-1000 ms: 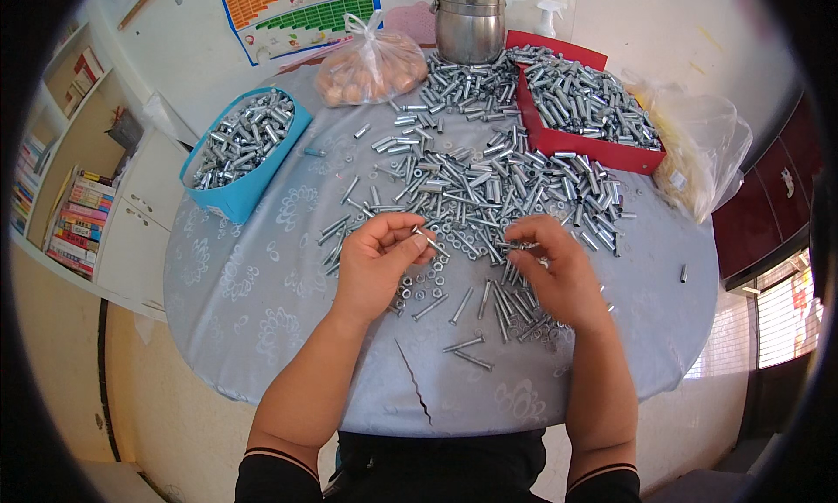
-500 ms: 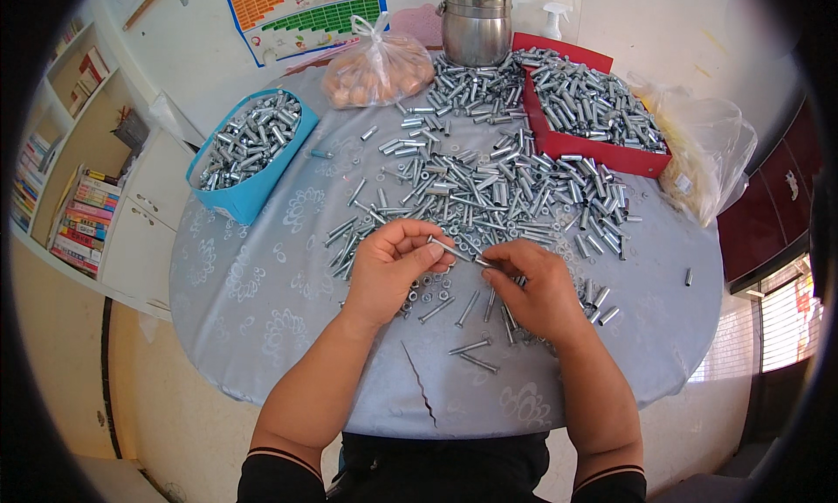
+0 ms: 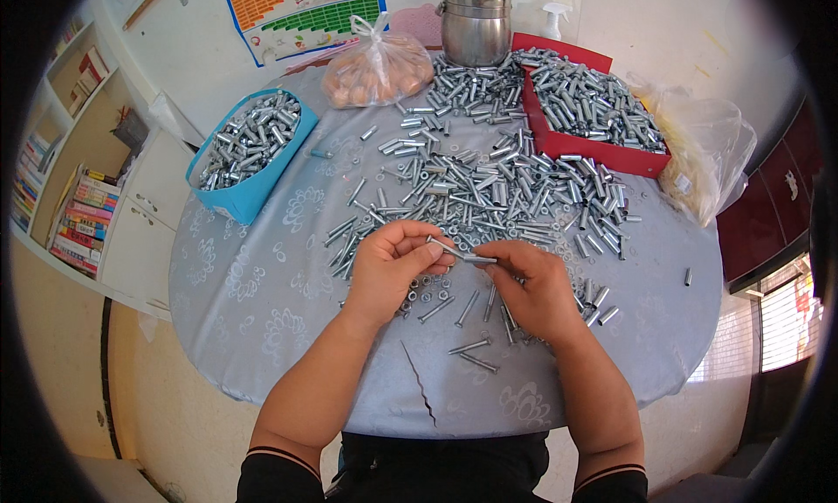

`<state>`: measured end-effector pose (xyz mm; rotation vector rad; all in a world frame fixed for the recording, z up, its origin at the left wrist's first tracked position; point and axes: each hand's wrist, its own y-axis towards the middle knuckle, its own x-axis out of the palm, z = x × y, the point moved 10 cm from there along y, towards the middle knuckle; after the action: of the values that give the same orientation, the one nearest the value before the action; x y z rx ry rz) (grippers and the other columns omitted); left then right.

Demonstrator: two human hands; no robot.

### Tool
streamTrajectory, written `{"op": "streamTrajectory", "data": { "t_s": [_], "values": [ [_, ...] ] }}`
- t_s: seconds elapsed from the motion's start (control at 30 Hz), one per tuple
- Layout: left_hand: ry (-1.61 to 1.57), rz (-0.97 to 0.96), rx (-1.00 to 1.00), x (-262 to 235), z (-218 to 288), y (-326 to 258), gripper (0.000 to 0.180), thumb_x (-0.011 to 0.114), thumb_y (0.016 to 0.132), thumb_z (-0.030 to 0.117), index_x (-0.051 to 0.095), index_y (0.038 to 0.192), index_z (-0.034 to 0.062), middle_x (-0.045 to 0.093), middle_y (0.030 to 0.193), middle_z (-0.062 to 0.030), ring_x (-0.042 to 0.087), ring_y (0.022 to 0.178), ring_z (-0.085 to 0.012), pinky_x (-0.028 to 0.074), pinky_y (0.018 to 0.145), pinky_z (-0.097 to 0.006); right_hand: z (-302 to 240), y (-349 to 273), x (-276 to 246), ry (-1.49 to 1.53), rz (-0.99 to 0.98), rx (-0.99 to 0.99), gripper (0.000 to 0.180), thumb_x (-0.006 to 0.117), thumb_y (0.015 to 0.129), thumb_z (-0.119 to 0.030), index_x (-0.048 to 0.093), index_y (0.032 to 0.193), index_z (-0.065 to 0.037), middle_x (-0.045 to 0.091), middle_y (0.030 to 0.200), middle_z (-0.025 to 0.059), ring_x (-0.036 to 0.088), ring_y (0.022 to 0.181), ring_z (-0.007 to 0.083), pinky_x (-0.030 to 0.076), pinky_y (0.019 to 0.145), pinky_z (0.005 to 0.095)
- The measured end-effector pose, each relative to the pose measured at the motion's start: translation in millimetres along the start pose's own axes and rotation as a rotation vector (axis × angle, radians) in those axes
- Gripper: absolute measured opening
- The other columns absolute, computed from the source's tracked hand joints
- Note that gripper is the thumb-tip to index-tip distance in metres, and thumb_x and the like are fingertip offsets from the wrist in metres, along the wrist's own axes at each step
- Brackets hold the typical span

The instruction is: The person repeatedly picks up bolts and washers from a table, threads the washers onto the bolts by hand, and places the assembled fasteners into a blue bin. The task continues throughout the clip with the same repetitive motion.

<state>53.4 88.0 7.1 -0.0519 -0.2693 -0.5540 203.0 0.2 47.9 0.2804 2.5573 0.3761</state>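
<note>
Metal bolt (image 3: 447, 247), slim cylindrical tube (image 3: 479, 260)

One head-worn fisheye looks down from close above the hands (image 3: 382, 274) and table (image 3: 253, 350).

And the right hand (image 3: 531, 283) is closing in on the left hand (image 3: 391, 260), its metal sleeve (image 3: 480, 259) now meeting the bolt (image 3: 446, 247) tip, showing more beyond the fingertips!

A slim, silvery metal bolt (image 3: 447, 248) slants down rightward, its lower tip at the left end of a short, silvery metal tube (image 3: 481, 259) held nearly level.
</note>
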Motion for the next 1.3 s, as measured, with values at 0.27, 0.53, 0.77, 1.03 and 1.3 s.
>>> {"op": "streamTrajectory", "data": {
  "t_s": [0.27,0.53,0.77,1.03,1.3],
  "values": [
    [0.121,0.019,-0.054,-4.7,-9.6,0.2,0.025,0.059,0.093,0.004,0.062,0.117,-0.0052,0.07,0.099,-0.0144,0.07,0.086,-0.0196,0.058,0.075,-0.028,3.7,-0.6,-5.6,0.015,0.051,0.071,0.021,0.071,0.081,-0.003,0.068,0.102,-0.002,0.067,0.086,0.0117,0.064,0.072,0.02,0.051,0.063,0.0289],
    [0.142,-0.086,-0.102,7.6,-14.0,-3.7,0.025,0.063,0.091,0.005,0.064,0.114,-0.0049,0.07,0.097,-0.012,0.069,0.087,-0.0166,0.056,0.076,-0.025,-4.6,3.0,-12.6,0.021,0.079,-0.019,0.019,0.072,0.079,-0.001,0.071,0.098,-0.002,0.066,0.084,0.0089,0.063,0.072,0.0184,0.05,0.063,0.0289],
    [0.053,-0.147,-0.084,13.4,-9.2,-5.3,0.031,0.064,0.09,0.004,0.061,0.12,-0.0034,0.07,0.099,-0.0123,0.069,0.087,-0.0164,0.056,0.078,-0.027,34.4,-5.8,-2.9,0.455,0.096,0.301,0.015,0.072,0.083,-0.004,0.07,0.097,-0.001,0.066,0.085,0.0044,0.062,0.077,0.011,0.049,0.067,0.0263],
    [0.036,-0.203,-0.091,22.4,-10.2,-9.1,0.028,0.064,0.09,0.002,0.06,0.117,-0.0036,0.068,0.1,-0.0123,0.068,0.09,-0.0176,0.056,0.079,-0.028,18.1,-4.4,-6.6,0.383,0.083,0.146,0.012,0.072,0.084,-0.005,0.069,0.095,0.0,0.066,0.085,0.0043,0.062,0.076,0.0101,0.049,0.068,0.0236],
    [-0.007,-0.202,-0.096,23.3,-11.7,-7.9,0.024,0.063,0.089,0.0,0.062,0.112,-0.0038,0.068,0.098,-0.0124,0.069,0.086,-0.0191,0.058,0.078,-0.029,23.5,-6.0,4.8,0.643,0.039,0.247,0.014,0.066,0.088,-0.001,0.065,0.101,0.004,0.068,0.09,0.007,0.067,0.082,0.0127,0.053,0.072,0.023]
  ]
}}
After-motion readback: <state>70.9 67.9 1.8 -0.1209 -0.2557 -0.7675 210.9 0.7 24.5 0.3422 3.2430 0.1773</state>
